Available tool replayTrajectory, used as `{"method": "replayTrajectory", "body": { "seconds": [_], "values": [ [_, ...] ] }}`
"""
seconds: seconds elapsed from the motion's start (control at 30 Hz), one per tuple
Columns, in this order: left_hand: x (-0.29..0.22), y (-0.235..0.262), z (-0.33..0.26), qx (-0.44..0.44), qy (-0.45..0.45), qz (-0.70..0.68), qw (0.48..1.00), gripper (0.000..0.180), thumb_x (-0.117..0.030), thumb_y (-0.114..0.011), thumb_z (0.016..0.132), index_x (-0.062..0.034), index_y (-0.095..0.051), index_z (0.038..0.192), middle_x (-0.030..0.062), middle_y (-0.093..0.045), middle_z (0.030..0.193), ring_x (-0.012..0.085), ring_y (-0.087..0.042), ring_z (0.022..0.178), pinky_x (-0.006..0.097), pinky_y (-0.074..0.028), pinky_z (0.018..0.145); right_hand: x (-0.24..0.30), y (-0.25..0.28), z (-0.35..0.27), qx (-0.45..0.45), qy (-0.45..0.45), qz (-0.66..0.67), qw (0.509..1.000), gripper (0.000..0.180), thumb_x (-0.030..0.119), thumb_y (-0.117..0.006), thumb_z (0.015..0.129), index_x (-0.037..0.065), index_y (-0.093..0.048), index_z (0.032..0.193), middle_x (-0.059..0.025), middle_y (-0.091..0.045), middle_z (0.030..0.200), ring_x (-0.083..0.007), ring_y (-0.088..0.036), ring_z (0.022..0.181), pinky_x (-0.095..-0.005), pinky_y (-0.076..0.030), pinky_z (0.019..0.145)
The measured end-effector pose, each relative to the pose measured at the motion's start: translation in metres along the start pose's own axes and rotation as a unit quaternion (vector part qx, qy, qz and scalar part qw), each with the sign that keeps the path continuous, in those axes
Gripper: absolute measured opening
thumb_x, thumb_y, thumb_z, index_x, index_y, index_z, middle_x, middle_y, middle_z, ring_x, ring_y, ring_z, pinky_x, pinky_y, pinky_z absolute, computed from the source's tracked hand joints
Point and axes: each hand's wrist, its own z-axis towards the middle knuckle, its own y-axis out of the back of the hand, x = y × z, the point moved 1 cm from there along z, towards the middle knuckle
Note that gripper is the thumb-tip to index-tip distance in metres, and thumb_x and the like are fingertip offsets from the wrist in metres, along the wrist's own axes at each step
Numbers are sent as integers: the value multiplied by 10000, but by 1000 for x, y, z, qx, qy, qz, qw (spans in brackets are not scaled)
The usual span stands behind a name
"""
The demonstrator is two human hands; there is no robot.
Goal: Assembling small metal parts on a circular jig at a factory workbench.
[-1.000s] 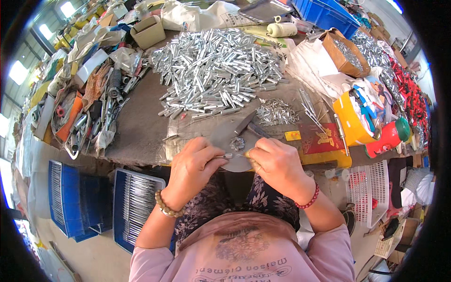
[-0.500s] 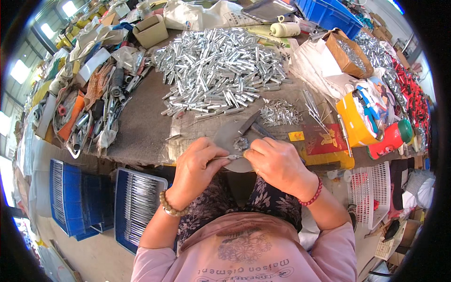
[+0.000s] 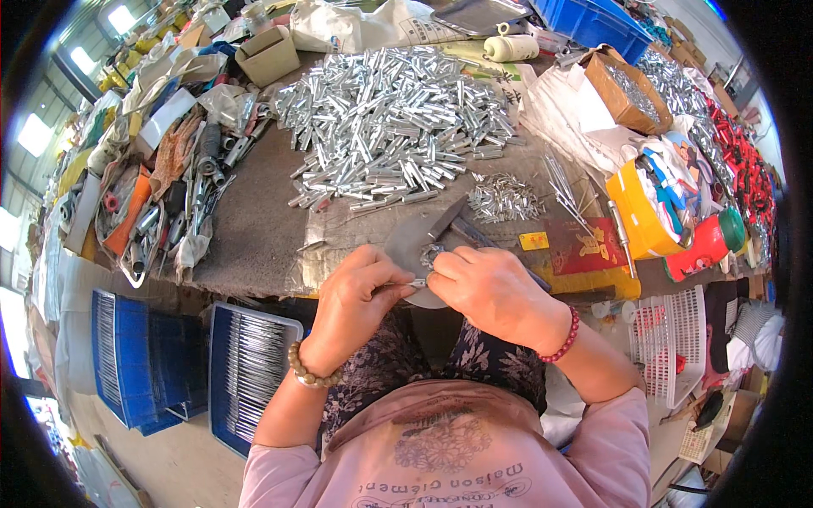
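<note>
Over the table's near edge, my left hand [image 3: 360, 288] pinches a short silver metal tube [image 3: 417, 283] between thumb and fingers. My right hand [image 3: 491, 292] is closed, its fingertips meeting the tube's right end; what they grip is hidden. Just beyond lies a round grey metal plate [image 3: 406, 244], with a small lumpy metal piece [image 3: 432, 253] by my right fingers. A hammer [image 3: 449, 218] rests with its head on the plate, its handle running back under my right hand. Farther off are a heap of small metal pins [image 3: 506, 199] and a large pile of silver tubes [image 3: 389, 127].
Tools and cloths crowd a bag [image 3: 169, 186] on the left. To the right stand a yellow container [image 3: 635, 216], a red jar [image 3: 699, 258] and a cardboard box [image 3: 622, 89]. Blue crates [image 3: 216, 372] sit on the floor at left, a white basket [image 3: 673, 339] at right.
My right hand has moved left, closer to my left hand, and its fingertips now cover the tube's right end. My left hand stays nearly in place, still pinching the tube.
</note>
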Motion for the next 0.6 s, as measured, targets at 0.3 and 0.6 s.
{"method": "replayTrajectory", "body": {
  "seconds": [0.3, 0.6],
  "values": [
    [-4, 2, -2, -8, 13, 10, 1000, 155, -33, -846, 797, -34, -776, 935, 83, -647, 876, 282, -657, 818, 373, -515, 709, -19, 10, -31, -152, -195, 28, 969, 91, 78, -712, 887, 100, -713, 976, -78, -617, 877, -277, -698, 812, -410, -583, 704],
    [-7, 1, 1, -8, -1, 20, 1000, 166, 40, -842, 796, 11, -778, 947, 83, -642, 883, 227, -647, 814, 325, -509, 716, -112, 22, -90, -137, -364, -28, 921, 112, 94, -762, 868, 65, -752, 975, -125, -696, 967, -360, -708, 905, -448, -563, 771]
  ]
}}
